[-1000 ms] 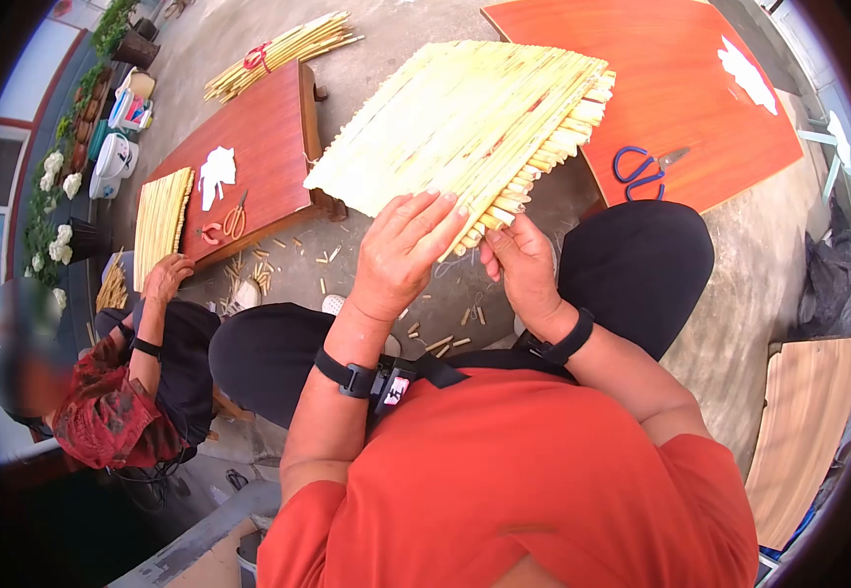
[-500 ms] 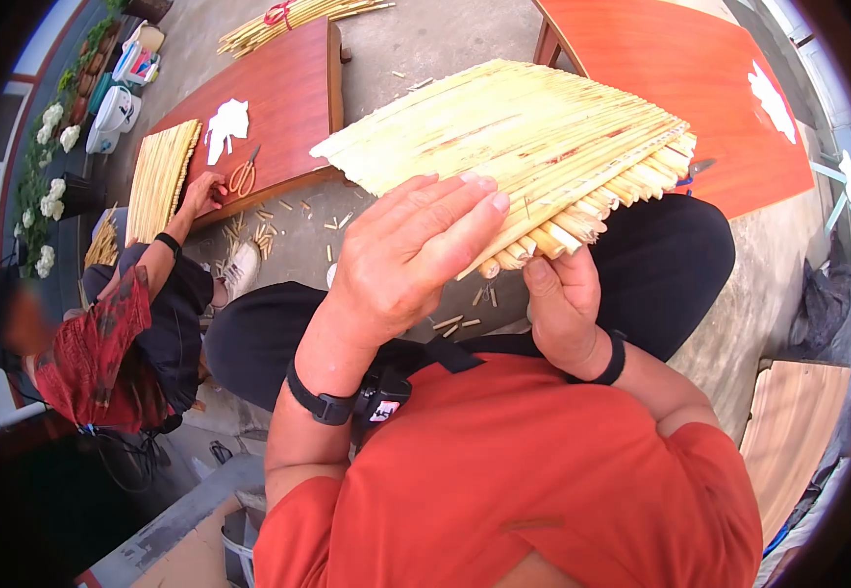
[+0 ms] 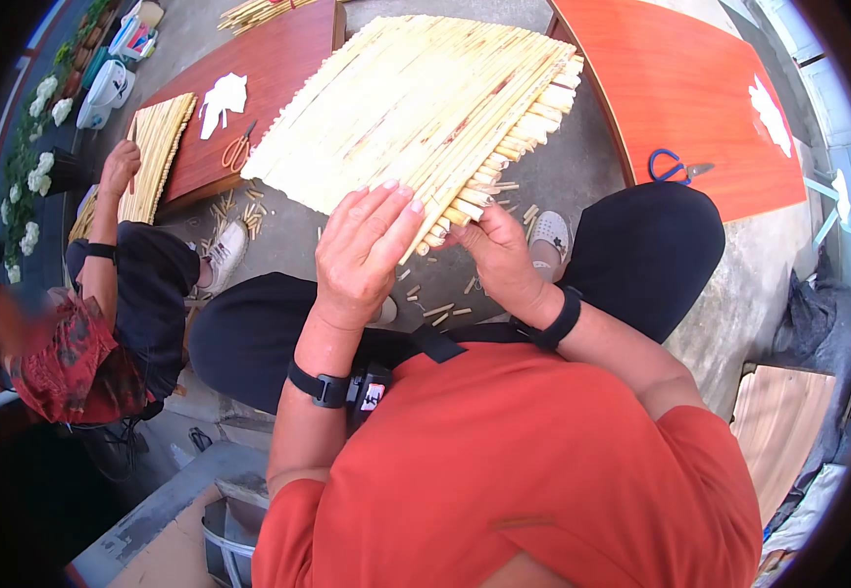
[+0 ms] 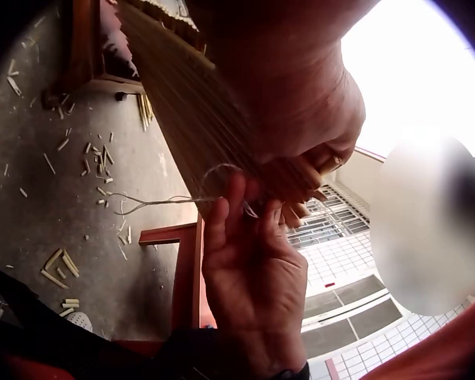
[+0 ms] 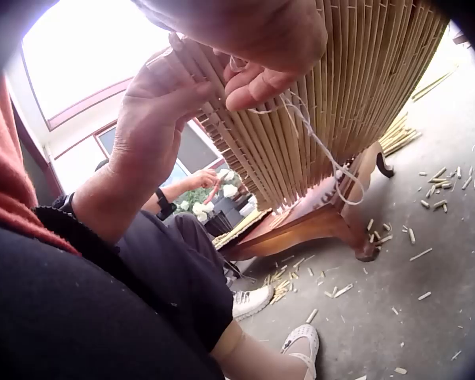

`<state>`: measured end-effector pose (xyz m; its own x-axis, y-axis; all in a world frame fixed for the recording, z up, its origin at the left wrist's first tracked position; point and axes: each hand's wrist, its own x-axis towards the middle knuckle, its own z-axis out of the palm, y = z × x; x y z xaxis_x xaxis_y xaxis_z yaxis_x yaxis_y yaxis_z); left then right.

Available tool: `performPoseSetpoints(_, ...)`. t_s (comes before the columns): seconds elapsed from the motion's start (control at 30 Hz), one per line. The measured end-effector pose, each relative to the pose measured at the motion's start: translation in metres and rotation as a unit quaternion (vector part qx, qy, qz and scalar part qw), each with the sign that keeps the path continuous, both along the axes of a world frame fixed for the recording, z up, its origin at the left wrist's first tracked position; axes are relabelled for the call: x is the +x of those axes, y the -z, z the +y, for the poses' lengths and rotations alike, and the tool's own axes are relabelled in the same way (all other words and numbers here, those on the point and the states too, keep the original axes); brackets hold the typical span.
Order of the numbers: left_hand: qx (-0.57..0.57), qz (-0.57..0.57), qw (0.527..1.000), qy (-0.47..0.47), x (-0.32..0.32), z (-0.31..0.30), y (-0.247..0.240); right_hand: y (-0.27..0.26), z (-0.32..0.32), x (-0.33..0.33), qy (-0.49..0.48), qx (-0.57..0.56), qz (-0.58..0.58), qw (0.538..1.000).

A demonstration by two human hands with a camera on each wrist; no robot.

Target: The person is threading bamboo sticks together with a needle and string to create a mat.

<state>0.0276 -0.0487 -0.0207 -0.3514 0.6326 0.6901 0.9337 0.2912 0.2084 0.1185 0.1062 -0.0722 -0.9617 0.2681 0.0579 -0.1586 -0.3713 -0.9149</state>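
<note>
A mat of pale yellow stalks (image 3: 416,108) is held up at a slant, its staggered cut ends (image 3: 519,137) along the right edge. My left hand (image 3: 362,250) grips the near corner, fingers flat on top; in the right wrist view its thumb (image 5: 182,99) presses the underside. Below the cut-end edge is my right hand (image 3: 504,260), its fingertips partly hidden by the mat in the head view. In the left wrist view the right hand's fingers (image 4: 236,194) pinch a thin string (image 4: 158,202) against the underside. A loop of that string (image 5: 324,150) dangles in the right wrist view.
Blue-handled scissors (image 3: 675,169) lie on the right red table (image 3: 700,88). On the left table (image 3: 288,59) are orange-handled scissors (image 3: 239,152) and a white cloth (image 3: 222,103). A seated person (image 3: 92,343) handles another stalk mat (image 3: 156,147). Stalk offcuts (image 3: 239,216) litter the floor.
The mat swung right and flattened, then came back left and tilted up. My right hand moved from its lowered position back up to the cut-end edge. The other person's hand rose over their mat.
</note>
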Motion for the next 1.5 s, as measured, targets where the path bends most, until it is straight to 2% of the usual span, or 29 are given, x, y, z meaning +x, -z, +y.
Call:
performPoseSetpoints(0.07, -0.061, -0.063, 0.996, 0.011, 0.002, -0.01, 0.021, 0.018, 0.004, 0.002, -0.054, -0.042, -0.074, 0.995)
performPoseSetpoints(0.1, -0.061, -0.074, 0.995, 0.011, 0.008, -0.011, 0.015, 0.025, 0.007, 0.003, -0.055, -0.043, -0.086, 0.994)
performPoseSetpoints(0.17, -0.147, -0.151, 0.976, -0.046, 0.024, -0.013, -0.011, 0.035, 0.013, 0.006, -0.087, -0.033, -0.1, 0.991)
performPoseSetpoints(0.23, -0.147, -0.193, 0.969, -0.046, 0.036, -0.025, -0.011, 0.028, 0.011, 0.006, -0.077, -0.053, -0.116, 0.989)
performPoseSetpoints(0.27, 0.026, -0.336, 0.935, -0.112, 0.045, -0.025, -0.01, 0.028, 0.01, 0.006, -0.084, -0.074, -0.118, 0.987)
performPoseSetpoints(0.3, 0.197, -0.458, 0.849, -0.174, 0.05, -0.024, -0.008, 0.029, 0.009, 0.006, -0.091, -0.094, -0.118, 0.984)
performPoseSetpoints(0.33, 0.236, -0.536, 0.781, -0.216, 0.052, -0.018, -0.014, 0.031, 0.006, 0.006, -0.086, -0.099, -0.127, 0.983)
performPoseSetpoints(0.37, 0.233, -0.538, 0.78, -0.22, 0.053, -0.015, -0.012, 0.034, 0.002, 0.007, -0.087, -0.103, -0.131, 0.982)
performPoseSetpoints(0.4, 0.268, -0.667, 0.668, -0.19, 0.051, -0.012, -0.01, 0.037, -0.001, 0.007, -0.091, -0.117, -0.133, 0.98)
performPoseSetpoints(0.43, 0.296, -0.775, 0.537, -0.156, 0.048, -0.009, -0.008, 0.041, -0.004, 0.006, -0.094, -0.132, -0.135, 0.977)
performPoseSetpoints(0.47, 0.275, -0.817, 0.495, -0.113, 0.047, -0.006, 0.002, 0.053, -0.006, 0.006, -0.105, -0.118, -0.138, 0.978)
performPoseSetpoints(0.57, 0.206, -0.841, 0.497, -0.064, 0.041, 0.005, 0.015, 0.051, -0.008, 0.006, -0.112, -0.108, -0.144, 0.977)
performPoseSetpoints(0.6, 0.222, -0.821, 0.515, -0.105, 0.042, 0.015, 0.013, 0.051, -0.009, 0.006, -0.11, -0.113, -0.143, 0.977)
performPoseSetpoints(0.73, 0.222, -0.821, 0.518, -0.09, 0.04, 0.024, 0.025, 0.062, -0.008, 0.005, -0.123, -0.25, -0.169, 0.945)
performPoseSetpoints(0.77, 0.224, -0.809, 0.536, -0.096, 0.04, 0.028, 0.024, 0.066, -0.007, 0.004, -0.134, -0.302, -0.171, 0.928)
performPoseSetpoints(0.8, 0.225, -0.796, 0.553, -0.102, 0.039, 0.031, 0.024, 0.065, -0.006, 0.002, -0.132, -0.305, -0.169, 0.928)
performPoseSetpoints(0.9, 0.255, -0.786, 0.557, -0.085, 0.039, 0.035, 0.022, 0.062, 0.001, -0.002, -0.119, -0.316, -0.143, 0.93)
performPoseSetpoints(0.93, 0.274, -0.794, 0.539, -0.059, 0.038, 0.035, 0.02, 0.06, 0.006, -0.005, -0.104, -0.261, -0.136, 0.95)
performPoseSetpoints(0.97, 0.272, -0.793, 0.543, -0.06, 0.039, 0.036, 0.016, 0.059, 0.012, -0.006, -0.09, -0.206, -0.128, 0.966)
performPoseSetpoints(1.03, 0.338, -0.817, 0.467, -0.013, 0.042, 0.037, 0.006, 0.029, 0.028, -0.005, -0.083, -0.174, -0.111, 0.975)
performPoseSetpoints(1.07, 0.35, -0.816, 0.459, 0.033, 0.043, 0.033, 0.007, 0.02, 0.036, -0.004, -0.087, -0.117, -0.099, 0.984)
performPoseSetpoints(1.1, 0.352, -0.814, 0.462, 0.034, 0.047, 0.034, 0.002, 0.009, 0.044, -0.003, -0.09, -0.06, -0.085, 0.991)
performPoseSetpoints(1.13, 0.372, -0.823, 0.424, 0.064, 0.053, 0.036, -0.006, -0.009, 0.05, 0.001, -0.086, -0.007, -0.101, 0.991)
performPoseSetpoints(1.17, 0.39, -0.831, 0.385, 0.095, 0.058, 0.036, -0.013, -0.022, 0.055, 0.005, -0.087, -0.008, -0.099, 0.991)
performPoseSetpoints(1.2, 0.384, -0.837, 0.371, 0.117, 0.06, 0.034, -0.019, -0.034, 0.06, 0.01, -0.093, 0.037, -0.093, 0.991)
performPoseSetpoints(1.27, 0.365, -0.841, 0.381, 0.122, 0.065, 0.034, -0.036, -0.056, 0.069, 0.019, -0.1, 0.099, -0.094, 0.985)
performPoseSetpoints(1.33, 0.323, -0.851, 0.386, 0.148, 0.065, 0.035, -0.053, -0.071, 0.076, 0.027, -0.112, 0.096, -0.091, 0.985)
performPoseSetpoints(1.47, 0.276, -0.858, 0.414, 0.127, 0.066, 0.038, -0.093, -0.109, 0.083, 0.044, -0.121, 0.076, -0.093, 0.985)
performPoseSetpoints(1.5, 0.299, -0.865, 0.386, 0.117, 0.07, 0.045, -0.104, -0.116, 0.085, 0.048, -0.114, 0.068, -0.098, 0.986)
